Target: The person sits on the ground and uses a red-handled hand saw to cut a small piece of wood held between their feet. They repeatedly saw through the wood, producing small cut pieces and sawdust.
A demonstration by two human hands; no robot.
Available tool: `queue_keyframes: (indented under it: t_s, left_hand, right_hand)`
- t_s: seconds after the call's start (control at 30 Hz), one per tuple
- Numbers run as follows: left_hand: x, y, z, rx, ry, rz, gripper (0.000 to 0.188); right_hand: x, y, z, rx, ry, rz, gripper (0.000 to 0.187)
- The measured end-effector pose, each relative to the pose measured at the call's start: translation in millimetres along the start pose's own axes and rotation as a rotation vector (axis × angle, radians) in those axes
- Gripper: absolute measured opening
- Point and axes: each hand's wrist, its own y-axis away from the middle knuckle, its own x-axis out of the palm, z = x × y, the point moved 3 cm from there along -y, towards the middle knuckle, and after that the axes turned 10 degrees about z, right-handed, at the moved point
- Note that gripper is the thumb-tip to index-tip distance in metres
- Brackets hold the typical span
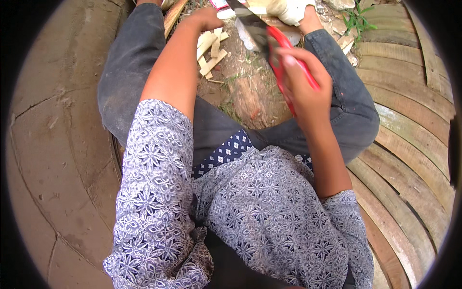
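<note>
My right hand is wrapped round the red handle of a hand saw. From the handle, the dark blade slants up and left toward the top edge, slightly smeared by motion. At the top left of the work spot, my left hand is bent down with its fingers curled. What they hold, if anything, is hidden. Just right of it, a pale wood piece lies close to the fingers. Below my left hand, several thin wood offcuts lie in a loose pile on the ground.
My bent legs frame the dirt ground. White shoe stands by the saw blade. Wooden slats curve along the right side, with green weeds beside them. Cracked paving lies to the left.
</note>
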Motion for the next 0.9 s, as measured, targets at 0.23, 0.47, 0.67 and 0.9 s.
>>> queue_keyframes:
  t_s: [0.23,0.47,0.67,0.9]
  left_hand:
    - [11.7,29.0,-38.6,0.009,0.048,0.163,0.054]
    - [61.4,32.0,16.4,-0.213,-0.004,-0.154,0.057]
    - [48.6,68.6,11.8,-0.296,0.0,-0.145,0.058]
    - [59.2,63.7,10.7,-0.282,-0.18,-0.243,0.058]
  right_hand:
    - [13.6,-10.7,-31.6,0.009,-0.305,-0.104,0.014]
    - [-19.7,15.8,-10.6,0.053,-0.401,0.037,0.015]
    - [-19.4,25.0,-23.9,0.061,-0.458,0.072,0.015]
    - [-15.3,30.3,-41.6,0.096,-0.589,0.082,0.015]
